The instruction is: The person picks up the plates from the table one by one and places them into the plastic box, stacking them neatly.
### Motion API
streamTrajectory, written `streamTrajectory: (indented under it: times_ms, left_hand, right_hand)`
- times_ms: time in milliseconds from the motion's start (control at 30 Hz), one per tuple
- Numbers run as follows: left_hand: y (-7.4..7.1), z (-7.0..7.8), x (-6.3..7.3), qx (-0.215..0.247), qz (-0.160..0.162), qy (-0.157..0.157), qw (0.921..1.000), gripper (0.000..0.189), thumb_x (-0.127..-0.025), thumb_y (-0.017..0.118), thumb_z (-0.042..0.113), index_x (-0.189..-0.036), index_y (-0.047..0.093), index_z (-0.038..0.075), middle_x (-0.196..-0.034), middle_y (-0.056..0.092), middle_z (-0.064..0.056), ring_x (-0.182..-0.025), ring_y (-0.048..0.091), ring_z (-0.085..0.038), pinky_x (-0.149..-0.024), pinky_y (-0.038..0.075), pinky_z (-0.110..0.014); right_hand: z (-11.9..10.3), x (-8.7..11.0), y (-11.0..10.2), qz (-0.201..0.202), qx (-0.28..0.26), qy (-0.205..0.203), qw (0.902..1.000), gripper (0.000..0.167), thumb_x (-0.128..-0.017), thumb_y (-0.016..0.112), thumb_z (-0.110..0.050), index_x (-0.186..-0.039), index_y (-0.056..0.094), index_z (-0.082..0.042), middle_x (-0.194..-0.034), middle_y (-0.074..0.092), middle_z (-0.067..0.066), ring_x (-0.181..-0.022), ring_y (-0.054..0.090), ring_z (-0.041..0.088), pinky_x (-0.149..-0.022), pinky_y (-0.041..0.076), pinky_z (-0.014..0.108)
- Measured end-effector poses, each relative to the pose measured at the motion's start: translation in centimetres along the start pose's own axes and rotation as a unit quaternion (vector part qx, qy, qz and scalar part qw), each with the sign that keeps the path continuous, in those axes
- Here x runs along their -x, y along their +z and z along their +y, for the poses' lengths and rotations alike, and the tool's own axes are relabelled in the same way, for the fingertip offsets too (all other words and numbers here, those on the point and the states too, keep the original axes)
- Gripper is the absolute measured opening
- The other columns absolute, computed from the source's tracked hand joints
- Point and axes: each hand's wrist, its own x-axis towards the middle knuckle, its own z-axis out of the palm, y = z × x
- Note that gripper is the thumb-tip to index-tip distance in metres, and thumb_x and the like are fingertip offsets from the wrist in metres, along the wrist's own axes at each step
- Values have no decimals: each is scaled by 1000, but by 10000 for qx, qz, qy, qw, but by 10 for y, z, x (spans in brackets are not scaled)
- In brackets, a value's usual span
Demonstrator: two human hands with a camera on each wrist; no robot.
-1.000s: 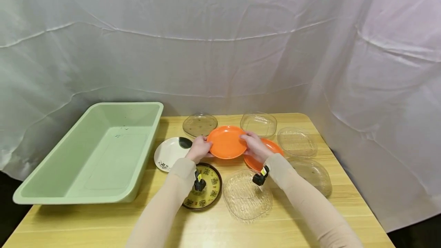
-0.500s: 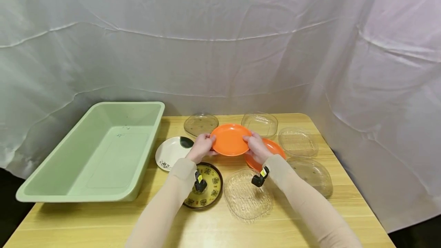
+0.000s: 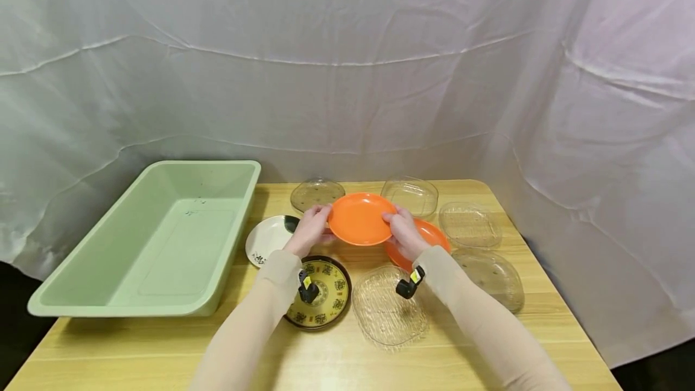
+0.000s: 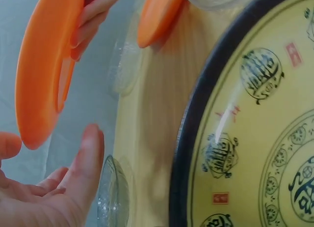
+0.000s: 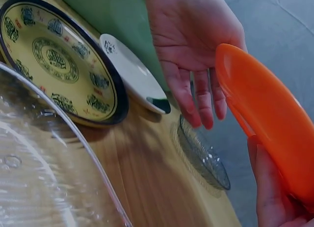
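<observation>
An orange plate (image 3: 362, 219) is held above the table. My right hand (image 3: 406, 233) pinches its right edge, thumb on top and fingers underneath, as the right wrist view shows. At the plate's left edge is my left hand (image 4: 54, 187), its fingers extended and off the underside; its thumb is at the rim, and I cannot tell whether it touches. A second orange plate (image 3: 431, 233) lies on the table, partly behind my right hand. Below my left wrist lies a yellow patterned plate (image 3: 332, 285) with a dark rim. A white plate (image 3: 266, 239) with a dark patch lies beside the left hand.
A large green tub (image 3: 163, 306) stands on the left of the wooden table (image 3: 347, 367). Clear ribbed plates lie about: one in front (image 3: 388, 312), others at the back (image 3: 409, 195) and right (image 3: 469, 224). Grey cloth (image 3: 347, 107) hangs behind.
My left hand's fingers have come away from under the orange plate, and the hand has shifted slightly left. The right hand still holds the plate, which rose a little.
</observation>
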Motion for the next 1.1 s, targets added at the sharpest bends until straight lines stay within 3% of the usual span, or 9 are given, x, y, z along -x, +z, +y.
streamTrajectory:
  times_ms: [133,300,400,467,600,767,900,1100]
  left_hand:
    - [-6,6,3,198,47,-31,9998,57,-107,39,42,-148,39,3,-143,49,-20,-120,63,-36,-102,56,-44]
    - [-15,14,3,725,23,-188,9972,62,-107,41,43,-154,29,5,-149,44,-20,-128,56,-37,-105,54,-42]
    - [-22,17,2,855,-43,-333,9958,67,-106,41,43,-158,22,5,-154,40,-21,-132,53,-40,-108,52,-44]
    - [-26,19,1,863,-121,-412,9953,68,-107,39,44,-160,19,6,-157,37,-22,-126,57,-38,-104,54,-41]
    - [-33,19,0,823,-320,-531,9947,66,-107,35,45,-160,20,9,-156,39,-21,-98,62,-25,-82,54,-29]
    - [-38,18,-1,1050,-533,-678,9907,57,-107,34,45,-147,40,6,-121,56,-11,-76,60,-12,-64,51,-21]
    - [-42,19,1,1234,-689,-754,9871,54,-107,35,44,-141,45,3,-101,59,-4,-72,63,-9,-61,56,-21]
    - [-48,20,4,990,-737,-647,9902,55,-108,37,40,-149,40,4,-118,59,-9,-81,65,-11,-69,60,-25]
  right_hand:
    - [-3,5,4,31,14,-63,10000,45,-106,40,-9,-150,37,1,-95,63,1,-71,69,6,-63,60,19]
    - [-6,8,13,81,-17,-258,9996,43,-105,41,-7,-146,42,4,-90,65,0,-69,68,6,-62,59,19]
    - [-7,8,21,172,-45,-359,9992,44,-105,40,-6,-147,42,3,-97,66,5,-70,68,6,-63,59,19]
    - [-7,9,26,232,27,-408,9989,45,-104,41,-6,-149,42,2,-109,67,11,-74,68,5,-67,60,19]
    - [-8,11,35,315,220,-455,9982,48,-104,42,-5,-151,40,0,-127,62,21,-77,66,5,-70,59,18]
    - [-9,15,46,217,262,-422,9985,47,-103,42,-5,-150,40,1,-125,62,21,-76,66,7,-70,61,22]
    - [-10,16,56,118,228,-455,9986,44,-102,42,-4,-146,45,1,-119,64,20,-76,67,10,-72,63,25]
    - [-11,18,68,91,372,-503,9980,44,-101,43,-4,-145,47,3,-116,66,21,-73,68,11,-72,63,26]
